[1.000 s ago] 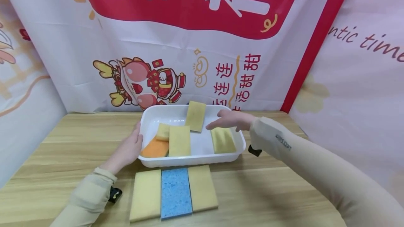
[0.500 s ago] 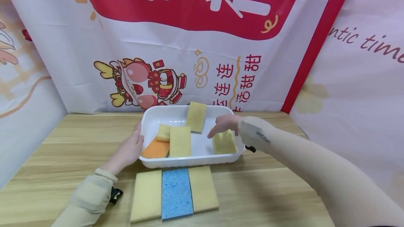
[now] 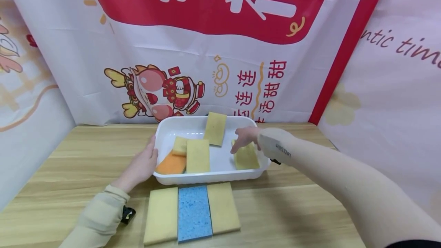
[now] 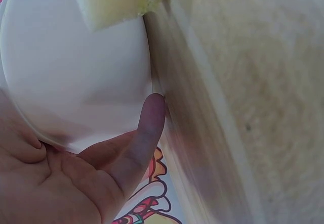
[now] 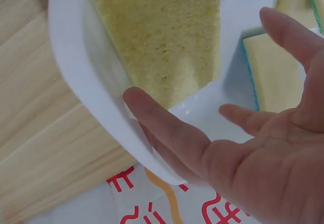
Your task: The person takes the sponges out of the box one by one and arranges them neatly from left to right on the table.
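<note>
The right hand [image 3: 245, 137] has moved in over the yellow sponge [image 3: 247, 159] since a second ago. "ntic time" shows on the printed sheet [image 3: 396, 83] at two o'clock. The sponge lies in the white tub [image 3: 213, 178], at six o'clock from that hand — its fingers spread wide — while the left hand [image 3: 140, 165], fingers extended, touches the tub at nine.

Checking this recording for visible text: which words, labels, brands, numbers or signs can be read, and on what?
"ntic time": right-hand cloth, cut off at both ends.
"连连": red, on the backdrop.
"活甜甜": red, same backdrop.
Large white characters, red panel: cropped, not fully readable.
Right sleeve print: too small and blurred.
Sponges, tray: no readable text.
</note>
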`<action>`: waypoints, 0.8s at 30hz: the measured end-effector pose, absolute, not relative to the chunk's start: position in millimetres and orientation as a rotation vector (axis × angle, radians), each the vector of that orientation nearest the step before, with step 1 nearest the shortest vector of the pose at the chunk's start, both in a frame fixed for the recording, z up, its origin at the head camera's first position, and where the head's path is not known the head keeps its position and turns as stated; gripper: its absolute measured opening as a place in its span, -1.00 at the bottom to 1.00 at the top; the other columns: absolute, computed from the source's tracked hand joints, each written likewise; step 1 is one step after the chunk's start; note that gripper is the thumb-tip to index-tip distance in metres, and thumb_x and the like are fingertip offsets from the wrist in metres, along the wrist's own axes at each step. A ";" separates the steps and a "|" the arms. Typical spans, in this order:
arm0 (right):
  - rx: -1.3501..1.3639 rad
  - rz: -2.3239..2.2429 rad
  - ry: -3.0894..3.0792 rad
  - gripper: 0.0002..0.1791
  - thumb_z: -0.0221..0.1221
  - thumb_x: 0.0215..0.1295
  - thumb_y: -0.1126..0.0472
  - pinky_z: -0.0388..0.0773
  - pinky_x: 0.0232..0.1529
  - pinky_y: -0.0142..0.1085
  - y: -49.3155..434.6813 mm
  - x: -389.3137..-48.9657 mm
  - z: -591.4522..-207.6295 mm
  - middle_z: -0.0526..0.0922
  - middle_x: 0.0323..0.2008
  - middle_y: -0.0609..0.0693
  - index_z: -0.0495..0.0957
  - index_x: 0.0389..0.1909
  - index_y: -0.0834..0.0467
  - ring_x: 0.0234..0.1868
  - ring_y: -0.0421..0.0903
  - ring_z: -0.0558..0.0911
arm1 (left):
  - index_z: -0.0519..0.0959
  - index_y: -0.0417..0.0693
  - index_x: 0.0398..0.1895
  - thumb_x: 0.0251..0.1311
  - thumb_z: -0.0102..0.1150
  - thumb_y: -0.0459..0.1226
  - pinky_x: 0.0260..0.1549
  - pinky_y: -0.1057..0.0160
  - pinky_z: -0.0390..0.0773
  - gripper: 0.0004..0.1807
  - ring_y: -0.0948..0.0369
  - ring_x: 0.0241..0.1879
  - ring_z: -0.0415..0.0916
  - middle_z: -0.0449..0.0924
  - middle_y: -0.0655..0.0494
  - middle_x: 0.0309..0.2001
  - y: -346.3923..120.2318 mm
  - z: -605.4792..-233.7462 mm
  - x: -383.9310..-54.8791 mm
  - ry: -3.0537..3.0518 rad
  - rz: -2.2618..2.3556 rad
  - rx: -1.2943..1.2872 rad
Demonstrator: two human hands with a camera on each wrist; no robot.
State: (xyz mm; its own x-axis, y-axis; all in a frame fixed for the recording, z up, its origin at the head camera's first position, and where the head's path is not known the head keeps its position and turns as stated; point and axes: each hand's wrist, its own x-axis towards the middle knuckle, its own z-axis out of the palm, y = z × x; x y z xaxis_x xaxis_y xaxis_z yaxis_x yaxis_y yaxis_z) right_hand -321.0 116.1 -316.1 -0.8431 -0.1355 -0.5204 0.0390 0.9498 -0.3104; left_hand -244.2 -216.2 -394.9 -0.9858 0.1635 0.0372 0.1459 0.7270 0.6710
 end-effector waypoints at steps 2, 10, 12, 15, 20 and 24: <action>-0.075 -0.406 2.540 0.05 0.41 0.11 -0.09 0.50 0.03 0.20 115.7 -322.9 -316.7 0.17 0.47 0.10 0.06 0.55 0.05 0.32 0.23 0.31 | -0.35 -0.26 0.54 0.57 -0.51 -0.18 0.29 -0.26 0.05 -0.36 -0.30 0.38 0.01 -0.11 -0.40 0.47 -216.8 -395.5 -244.8 2.900 1.122 0.260; -0.041 -0.396 2.554 0.07 0.45 0.04 -0.09 0.54 -0.04 0.19 113.5 -329.9 -325.5 0.14 0.49 0.07 0.11 0.54 0.01 0.35 0.19 0.29 | -0.38 -0.23 0.54 0.57 -0.51 -0.16 0.30 -0.26 0.03 -0.35 -0.29 0.39 -0.02 -0.12 -0.38 0.47 -217.4 -396.0 -245.7 2.888 1.126 0.257; -0.007 -0.418 2.546 0.08 0.47 0.03 -0.08 0.54 -0.03 0.20 113.0 -331.9 -327.4 0.15 0.48 0.09 0.11 0.54 0.00 0.35 0.20 0.29 | -0.38 -0.22 0.54 0.57 -0.52 -0.16 0.30 -0.25 0.03 -0.35 -0.28 0.39 -0.01 -0.12 -0.38 0.47 -217.5 -397.1 -245.6 2.891 1.120 0.252; 0.065 -0.465 2.525 0.08 0.51 -0.04 -0.06 0.54 -0.02 0.19 113.6 -334.5 -329.7 0.20 0.46 0.09 0.18 0.51 -0.03 0.31 0.25 0.33 | -0.38 -0.22 0.54 0.57 -0.52 -0.16 0.30 -0.25 0.03 -0.35 -0.28 0.39 -0.01 -0.12 -0.38 0.47 -217.5 -398.0 -244.6 2.892 1.120 0.246; 0.093 -0.490 2.471 0.09 0.54 -0.08 -0.05 0.59 -0.08 0.13 114.4 -337.5 -336.1 0.21 0.45 0.11 0.21 0.50 -0.04 0.28 0.30 0.34 | -0.35 -0.25 0.54 0.57 -0.50 -0.17 0.30 -0.25 0.05 -0.36 -0.29 0.38 0.02 -0.10 -0.39 0.47 -217.3 -398.2 -243.9 2.898 1.135 0.259; 0.046 -0.429 2.458 0.09 0.51 -0.04 -0.06 0.61 -0.11 0.10 112.2 -336.7 -338.7 0.17 0.47 0.15 0.17 0.52 0.00 0.32 0.25 0.32 | -0.33 -0.26 0.54 0.57 -0.48 -0.18 0.30 -0.25 0.06 -0.36 -0.29 0.37 0.03 -0.09 -0.40 0.46 -217.5 -398.1 -244.7 2.904 1.145 0.265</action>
